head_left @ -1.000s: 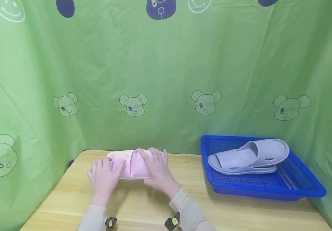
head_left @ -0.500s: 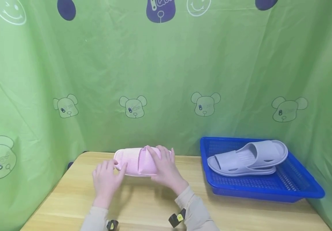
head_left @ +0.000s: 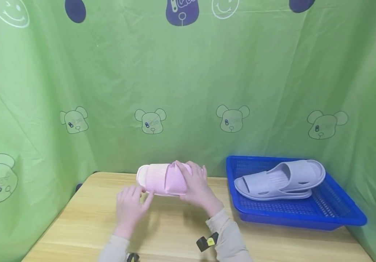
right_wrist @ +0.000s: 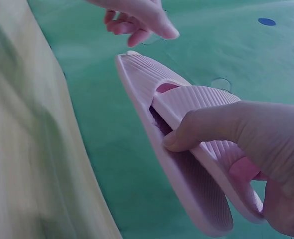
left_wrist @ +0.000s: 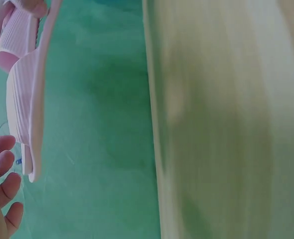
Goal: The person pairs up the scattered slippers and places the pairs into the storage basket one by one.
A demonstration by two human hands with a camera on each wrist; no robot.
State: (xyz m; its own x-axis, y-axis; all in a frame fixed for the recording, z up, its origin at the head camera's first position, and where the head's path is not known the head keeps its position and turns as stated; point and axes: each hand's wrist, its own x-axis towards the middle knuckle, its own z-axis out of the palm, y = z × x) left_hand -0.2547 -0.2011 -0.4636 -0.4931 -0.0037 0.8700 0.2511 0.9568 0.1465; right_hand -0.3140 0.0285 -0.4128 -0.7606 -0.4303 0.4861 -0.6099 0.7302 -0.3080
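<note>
A pair of pink ribbed slippers [head_left: 156, 178], one tucked into the other, is held up above the table. My right hand [head_left: 198, 185] grips them at their right end. In the right wrist view its thumb [right_wrist: 179, 138] presses between the slippers near the strap. Just off the left end of the pair is my left hand [head_left: 131, 205], its fingers loosely bent and holding nothing. A gap shows between this left hand [right_wrist: 142, 17] and the slipper tip in the right wrist view. The left wrist view also shows its fingertips [left_wrist: 6, 188] beside the slippers.
On the right of the wooden table [head_left: 86, 222] stands a blue mesh basket [head_left: 292, 216]. Two grey slippers [head_left: 263, 182] lie in it, one partly on top of the other. A green curtain [head_left: 188, 72] closes off the back and sides.
The pink slippers have risen and shifted right in my right hand. My left hand has let go of their left end and trails rightward behind them. The basket stays put.
</note>
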